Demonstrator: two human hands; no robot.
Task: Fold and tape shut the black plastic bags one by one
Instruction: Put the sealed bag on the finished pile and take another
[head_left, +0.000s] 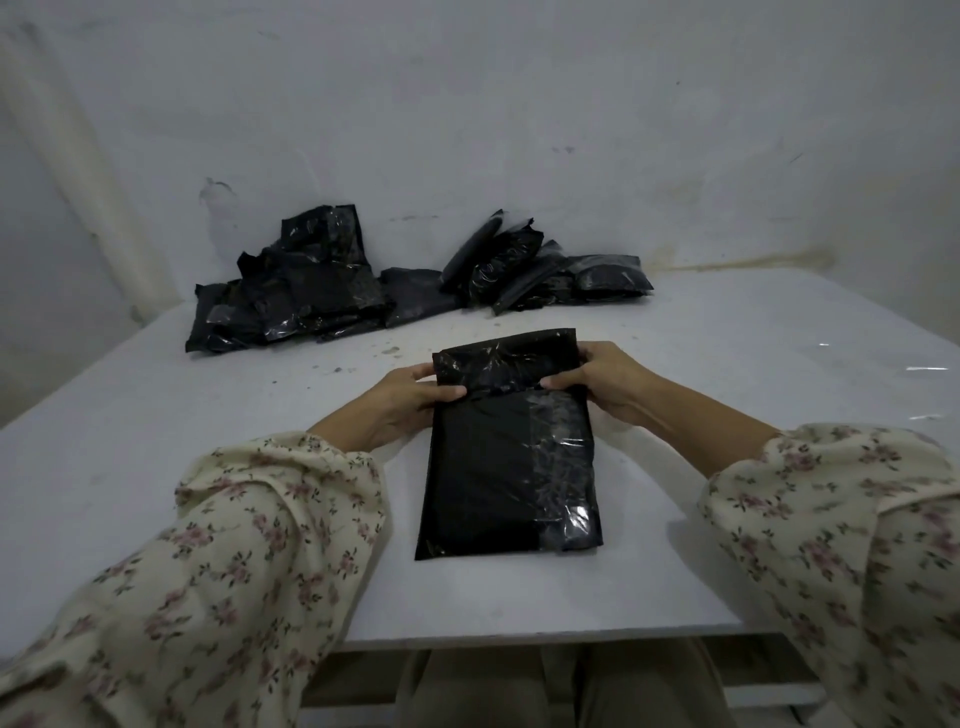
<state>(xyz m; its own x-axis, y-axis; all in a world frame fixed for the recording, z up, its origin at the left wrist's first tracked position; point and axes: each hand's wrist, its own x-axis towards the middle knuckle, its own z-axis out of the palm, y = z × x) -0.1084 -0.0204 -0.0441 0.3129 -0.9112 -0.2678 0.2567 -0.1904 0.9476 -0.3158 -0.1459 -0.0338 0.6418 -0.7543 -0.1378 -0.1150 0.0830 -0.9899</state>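
Observation:
A black plastic bag (506, 467) lies flat on the white table (727, 545) in front of me, with shiny clear tape along its right side. Its top flap (506, 361) is raised and bent toward me. My left hand (410, 397) pinches the flap's left edge, thumb on top. My right hand (602, 382) grips the flap's right edge the same way. No tape roll is in view.
Two heaps of black bags lie at the table's far side against the wall: one at the back left (291, 291), one at the back right (540, 270). The table's near edge runs just above my lap. Floral sleeves cover both forearms.

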